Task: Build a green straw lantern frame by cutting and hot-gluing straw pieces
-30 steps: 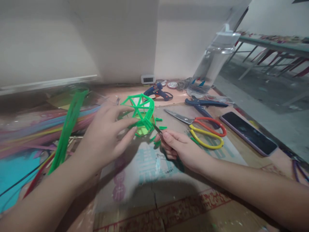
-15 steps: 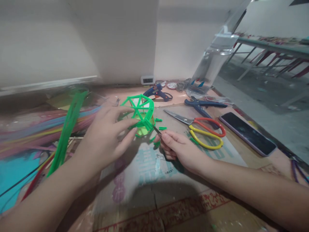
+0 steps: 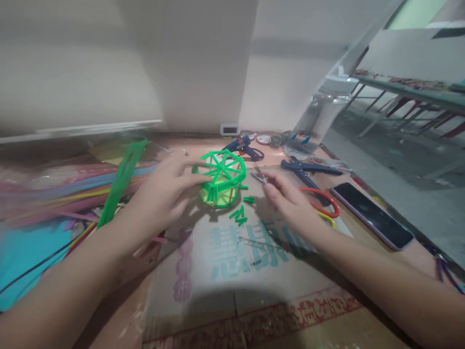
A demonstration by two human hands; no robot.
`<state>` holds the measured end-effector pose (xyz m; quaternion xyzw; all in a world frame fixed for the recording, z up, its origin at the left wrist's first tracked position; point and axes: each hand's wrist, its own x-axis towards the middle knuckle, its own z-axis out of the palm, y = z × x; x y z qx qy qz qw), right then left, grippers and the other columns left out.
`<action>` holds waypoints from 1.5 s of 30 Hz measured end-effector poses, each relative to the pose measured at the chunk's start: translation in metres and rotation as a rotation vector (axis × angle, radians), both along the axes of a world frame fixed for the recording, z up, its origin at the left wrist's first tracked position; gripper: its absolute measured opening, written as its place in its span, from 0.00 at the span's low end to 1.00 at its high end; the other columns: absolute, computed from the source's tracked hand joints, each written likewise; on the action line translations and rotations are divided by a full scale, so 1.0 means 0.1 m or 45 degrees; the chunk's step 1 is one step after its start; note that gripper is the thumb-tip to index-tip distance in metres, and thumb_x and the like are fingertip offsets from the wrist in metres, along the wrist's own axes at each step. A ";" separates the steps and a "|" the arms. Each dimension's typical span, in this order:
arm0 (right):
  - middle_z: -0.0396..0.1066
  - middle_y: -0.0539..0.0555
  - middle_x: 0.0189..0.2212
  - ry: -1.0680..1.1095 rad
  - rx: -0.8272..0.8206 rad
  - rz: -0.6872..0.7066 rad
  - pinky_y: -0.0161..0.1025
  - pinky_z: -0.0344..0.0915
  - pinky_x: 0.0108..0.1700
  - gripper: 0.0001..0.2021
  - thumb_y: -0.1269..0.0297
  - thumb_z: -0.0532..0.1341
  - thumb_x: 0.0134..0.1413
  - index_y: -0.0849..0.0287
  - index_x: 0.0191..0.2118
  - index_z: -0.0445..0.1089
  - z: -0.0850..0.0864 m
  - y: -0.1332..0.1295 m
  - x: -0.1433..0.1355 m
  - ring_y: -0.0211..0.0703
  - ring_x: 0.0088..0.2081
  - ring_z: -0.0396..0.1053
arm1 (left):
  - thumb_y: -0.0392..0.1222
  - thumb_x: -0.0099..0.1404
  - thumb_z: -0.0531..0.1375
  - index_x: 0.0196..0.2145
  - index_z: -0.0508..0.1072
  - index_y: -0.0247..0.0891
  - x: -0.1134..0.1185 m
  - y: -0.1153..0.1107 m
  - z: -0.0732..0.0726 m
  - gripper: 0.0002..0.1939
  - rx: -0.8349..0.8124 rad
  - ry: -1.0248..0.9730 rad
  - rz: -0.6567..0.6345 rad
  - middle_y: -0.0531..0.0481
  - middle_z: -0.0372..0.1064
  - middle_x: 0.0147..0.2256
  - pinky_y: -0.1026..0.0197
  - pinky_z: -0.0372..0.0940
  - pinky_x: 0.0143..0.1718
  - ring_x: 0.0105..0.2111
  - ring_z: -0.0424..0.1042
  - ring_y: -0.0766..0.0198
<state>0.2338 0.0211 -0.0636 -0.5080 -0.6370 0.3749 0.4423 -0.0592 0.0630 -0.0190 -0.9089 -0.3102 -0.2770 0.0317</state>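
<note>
A round green frame [image 3: 223,179] with spokes on top and thin brown posts stands on the sheet-covered table. My left hand [image 3: 174,182] curves round its left side, fingers bent, fingertips at the rim. My right hand [image 3: 283,196] is to the right of the frame, closed on thin metal tweezers [image 3: 258,175] whose tips point up and left, apart from the frame. Several short green pieces [image 3: 240,215] lie in front of and beside the frame. Scissors [image 3: 327,202] with red and yellow handles lie partly hidden behind my right hand.
Behind the frame are a blue glue gun [image 3: 242,145] and a small display [image 3: 229,129]. Blue pliers [image 3: 308,168], a phone [image 3: 372,214] and a water bottle [image 3: 317,116] are at the right. Long green strips [image 3: 121,182] and coloured stems lie left.
My right hand has moved right with the tweezers, away from the frame, and now covers part of the scissors. The frame's top has turned and stands more level. The view has shifted slightly.
</note>
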 end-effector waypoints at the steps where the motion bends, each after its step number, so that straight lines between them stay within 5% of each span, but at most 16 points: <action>1: 0.73 0.58 0.47 -0.221 0.168 -0.079 0.47 0.67 0.50 0.16 0.57 0.57 0.69 0.54 0.57 0.67 0.02 0.13 0.12 0.50 0.49 0.70 | 0.37 0.74 0.51 0.50 0.79 0.42 -0.01 0.01 -0.01 0.18 0.000 -0.011 0.000 0.45 0.72 0.57 0.40 0.68 0.58 0.58 0.70 0.48; 3: 0.72 0.62 0.55 -0.569 0.352 -0.154 0.57 0.62 0.60 0.17 0.62 0.57 0.67 0.56 0.58 0.68 0.05 0.35 0.36 0.57 0.58 0.67 | 0.37 0.74 0.51 0.49 0.80 0.39 -0.02 0.03 -0.03 0.17 0.016 -0.029 -0.016 0.43 0.73 0.55 0.39 0.69 0.57 0.56 0.71 0.48; 7: 0.72 0.66 0.54 -0.818 0.549 -0.211 0.62 0.64 0.60 0.19 0.61 0.61 0.63 0.60 0.57 0.70 0.12 0.49 0.56 0.62 0.57 0.69 | 0.35 0.71 0.54 0.48 0.80 0.38 -0.01 0.04 -0.07 0.15 0.002 -0.075 -0.038 0.38 0.74 0.54 0.37 0.69 0.56 0.54 0.72 0.47; 11: 0.72 0.63 0.53 -0.827 0.867 0.022 0.60 0.64 0.61 0.14 0.58 0.64 0.65 0.54 0.54 0.73 0.32 0.25 0.22 0.59 0.57 0.70 | 0.32 0.70 0.53 0.49 0.79 0.39 0.02 0.02 -0.08 0.17 -0.022 -0.086 -0.038 0.39 0.73 0.54 0.35 0.66 0.59 0.55 0.71 0.48; 15: 0.73 0.62 0.53 -0.857 0.978 0.295 0.61 0.65 0.59 0.21 0.49 0.67 0.62 0.52 0.55 0.72 0.46 0.14 -0.21 0.60 0.57 0.69 | 0.30 0.70 0.54 0.51 0.78 0.40 0.04 0.01 -0.09 0.18 -0.012 -0.093 -0.041 0.39 0.73 0.55 0.36 0.65 0.60 0.55 0.71 0.49; 20: 0.73 0.63 0.51 -0.869 1.060 0.227 0.59 0.67 0.56 0.26 0.44 0.67 0.60 0.55 0.57 0.70 0.35 0.20 -0.42 0.60 0.54 0.70 | 0.29 0.69 0.55 0.51 0.78 0.40 0.06 0.00 -0.10 0.18 0.019 -0.104 -0.048 0.39 0.72 0.55 0.38 0.66 0.58 0.56 0.70 0.49; 26: 0.74 0.63 0.49 -0.919 1.184 0.135 0.57 0.66 0.58 0.22 0.51 0.66 0.64 0.58 0.57 0.69 0.20 0.17 -0.46 0.58 0.53 0.69 | 0.32 0.71 0.54 0.51 0.79 0.37 0.09 0.01 -0.13 0.17 0.030 -0.106 -0.048 0.38 0.73 0.52 0.39 0.67 0.56 0.54 0.70 0.48; 45: 0.75 0.61 0.47 -0.869 1.220 0.092 0.59 0.68 0.56 0.16 0.57 0.66 0.65 0.56 0.55 0.70 0.11 0.20 -0.49 0.58 0.52 0.70 | 0.35 0.73 0.54 0.50 0.79 0.39 0.09 0.04 -0.18 0.15 0.080 -0.114 -0.057 0.40 0.74 0.52 0.40 0.66 0.57 0.53 0.71 0.49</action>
